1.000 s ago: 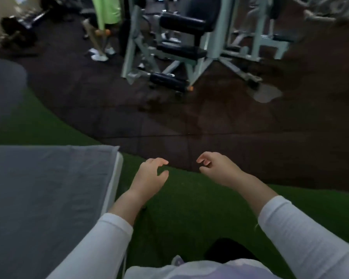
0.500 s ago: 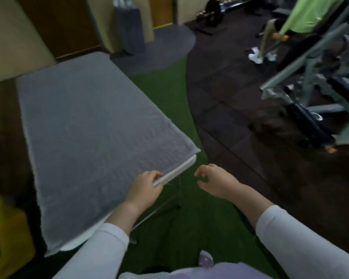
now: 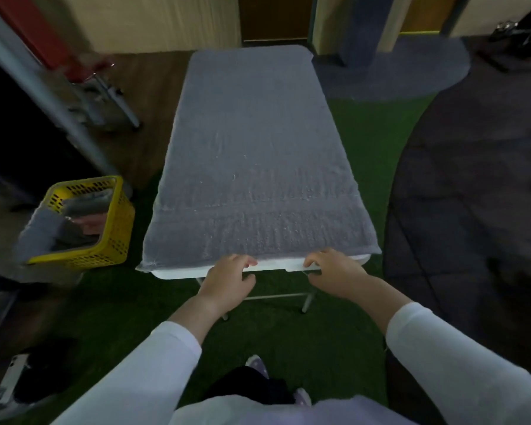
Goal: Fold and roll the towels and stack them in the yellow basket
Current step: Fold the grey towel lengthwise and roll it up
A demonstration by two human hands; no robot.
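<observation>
- One grey towel (image 3: 255,167) is spread flat over one white table (image 3: 178,273), and nearly all of the top is covered.
- Two hands are seen at the near edge, the left hand (image 3: 227,283) and the right hand (image 3: 334,273). Their fingers are curled at the hem, but whether it is pinched cannot be told.
- One yellow basket (image 3: 117,228) is placed left of the table, apart from it. The towels (image 3: 86,222) inside are blurred and cannot be counted.

A towel (image 3: 258,167) lies spread over the bench (image 3: 178,273), with the left hand (image 3: 227,283) and right hand (image 3: 334,271) side by side at its near edge, and a basket (image 3: 117,228) holding other towels (image 3: 74,222) stands on the floor (image 3: 288,332) just left of the bench's near end.
</observation>
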